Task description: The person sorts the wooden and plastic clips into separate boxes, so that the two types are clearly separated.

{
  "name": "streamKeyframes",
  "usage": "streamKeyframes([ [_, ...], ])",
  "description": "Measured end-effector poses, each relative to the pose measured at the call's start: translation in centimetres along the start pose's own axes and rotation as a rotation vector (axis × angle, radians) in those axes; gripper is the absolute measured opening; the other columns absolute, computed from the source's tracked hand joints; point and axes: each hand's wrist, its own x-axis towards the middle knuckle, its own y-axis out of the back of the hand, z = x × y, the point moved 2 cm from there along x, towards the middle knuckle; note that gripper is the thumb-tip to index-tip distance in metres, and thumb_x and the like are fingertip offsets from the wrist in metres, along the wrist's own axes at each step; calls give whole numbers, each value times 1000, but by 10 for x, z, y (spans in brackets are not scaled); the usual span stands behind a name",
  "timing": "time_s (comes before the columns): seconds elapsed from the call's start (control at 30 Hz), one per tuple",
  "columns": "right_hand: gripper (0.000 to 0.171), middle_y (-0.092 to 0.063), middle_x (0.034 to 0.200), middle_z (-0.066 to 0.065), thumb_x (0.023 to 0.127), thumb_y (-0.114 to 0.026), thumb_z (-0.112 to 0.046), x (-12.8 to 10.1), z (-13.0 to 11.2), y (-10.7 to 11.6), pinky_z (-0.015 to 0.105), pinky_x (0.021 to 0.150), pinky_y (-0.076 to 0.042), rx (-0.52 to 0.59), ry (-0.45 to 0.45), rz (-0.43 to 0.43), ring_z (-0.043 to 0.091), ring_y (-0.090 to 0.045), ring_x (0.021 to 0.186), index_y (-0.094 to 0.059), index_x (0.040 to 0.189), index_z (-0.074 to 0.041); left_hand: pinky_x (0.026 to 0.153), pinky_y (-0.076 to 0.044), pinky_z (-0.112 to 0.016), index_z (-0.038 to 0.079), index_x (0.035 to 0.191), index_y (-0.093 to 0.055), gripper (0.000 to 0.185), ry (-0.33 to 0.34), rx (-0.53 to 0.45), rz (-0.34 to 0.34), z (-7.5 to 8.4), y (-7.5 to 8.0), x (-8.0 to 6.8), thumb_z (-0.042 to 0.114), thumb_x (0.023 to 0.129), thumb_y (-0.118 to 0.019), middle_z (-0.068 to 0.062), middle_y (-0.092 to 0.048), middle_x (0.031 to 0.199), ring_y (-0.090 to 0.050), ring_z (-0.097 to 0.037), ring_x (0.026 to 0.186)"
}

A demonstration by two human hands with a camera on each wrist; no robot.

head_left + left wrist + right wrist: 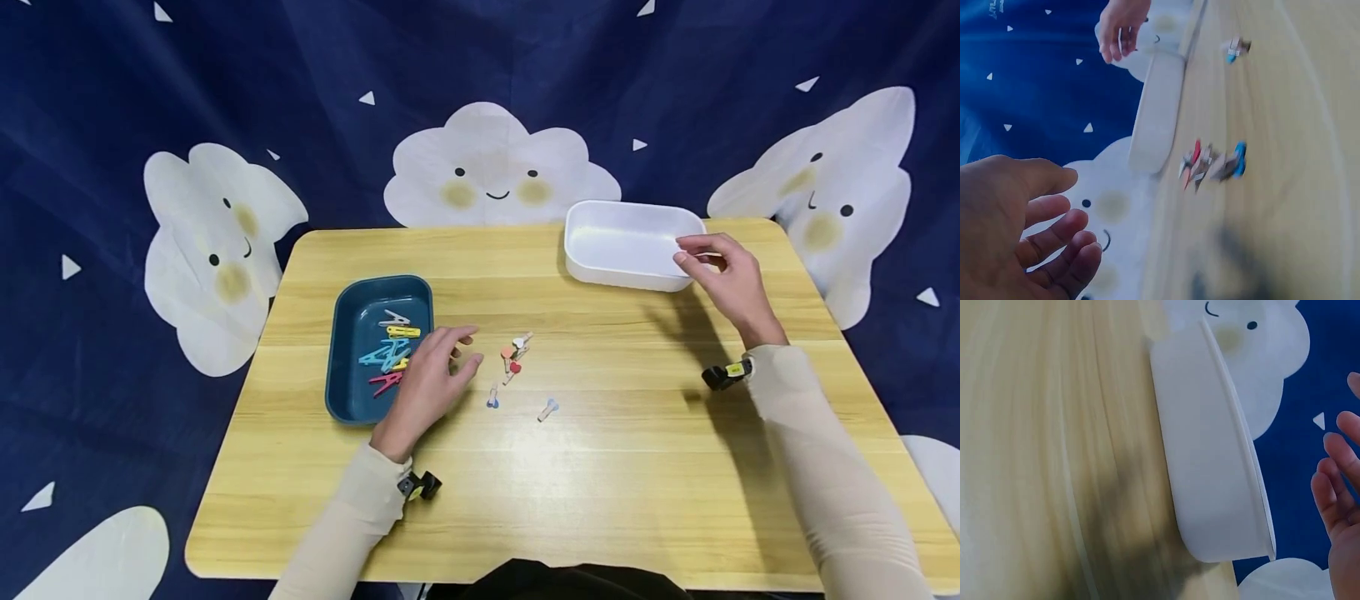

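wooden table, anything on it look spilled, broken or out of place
Only the small wooden clips stand out: they lie scattered on the table, a few bunched, two apart, while the bigger plastic clips lie inside the blue tray. No breakage is visible.

Left hand (pixel 435 375) hung with fingers loosely bent, thumb apart from them. Right hand (pixel 733 283) was likewise relaxed, a gap between thumb and forefinger. Right arm (pixel 840 475) reached farther forward than left arm (pixel 345 517); both slanted inward, sleeved to the wrist
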Motion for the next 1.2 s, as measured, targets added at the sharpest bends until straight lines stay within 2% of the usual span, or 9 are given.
streamKeyframes([
  [0.17,40,-67,112,-18,101,-79,-19,3,5,7,11,98,-46,-10,-21,35,0,-60,107,-74,134,2,84,-56,-39,14,141,-72,40,15,-20,-12,5,-16,-3,24,103,-78,-5,-73,123,-66,-21,97],
  [0.37,42,-63,120,-21,101,-79,-22,3,9,12,13,104,-46,-55,-27,65,1,-57,115,-73,135,2,84,-56,-39,15,136,-73,35,33,-30,-33,7,-19,-7,24,103,-78,-6,-74,123,-68,-22,99],
  [0.53,42,-61,128,-21,101,-79,-23,3,15,14,20,111,-44,-72,-45,86,-3,-53,124,-73,136,1,83,-55,-40,14,135,-73,34,35,-34,-41,12,-22,-10,24,103,-78,-9,-73,121,-68,-24,100],
  [0.8,44,-58,151,-5,101,-78,-25,3,34,15,30,120,-40,-72,-76,91,-4,-46,134,-73,138,-1,84,-56,-38,14,134,-73,31,67,-25,-60,16,-36,-21,24,104,-77,-5,-72,119,-68,-22,99],
  [1.03,49,-39,169,8,103,-77,-28,1,45,14,40,130,-35,-54,-135,59,10,-38,150,-69,144,-3,81,-54,-35,15,126,-71,26,151,10,-91,7,-48,-27,25,104,-77,-4,-70,116,-62,-19,91],
  [1.2,54,-30,175,12,103,-76,-28,0,49,11,43,132,-33,-51,-167,34,19,-31,158,-65,146,1,81,-51,-34,15,117,-69,22,201,22,-117,1,-52,-30,27,102,-79,-2,-68,106,-61,-18,88],
])
